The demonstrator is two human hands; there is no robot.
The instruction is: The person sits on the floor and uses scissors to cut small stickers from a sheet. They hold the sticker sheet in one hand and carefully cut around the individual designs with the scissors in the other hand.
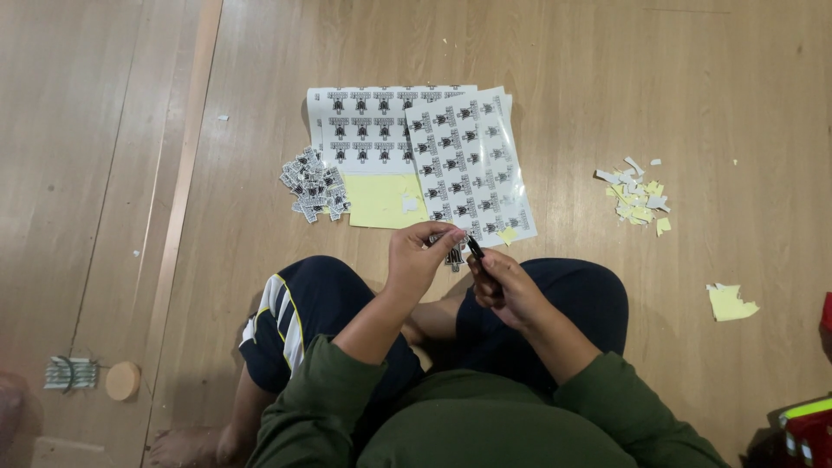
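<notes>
I sit cross-legged on a wooden floor. My left hand pinches a small printed sticker piece above my knees. My right hand grips a dark cutting tool, its tip touching that piece. Just beyond my hands lie printed sticker sheets, one glossy sheet overlapping another, with a yellow backing sheet beneath them. A pile of cut-out stickers sits to the left of the sheets.
Scraps of white and yellow paper lie to the right, and a larger yellow scrap nearer. At the lower left are a round wooden disc and a small banded bundle. A red and green object is at the right edge.
</notes>
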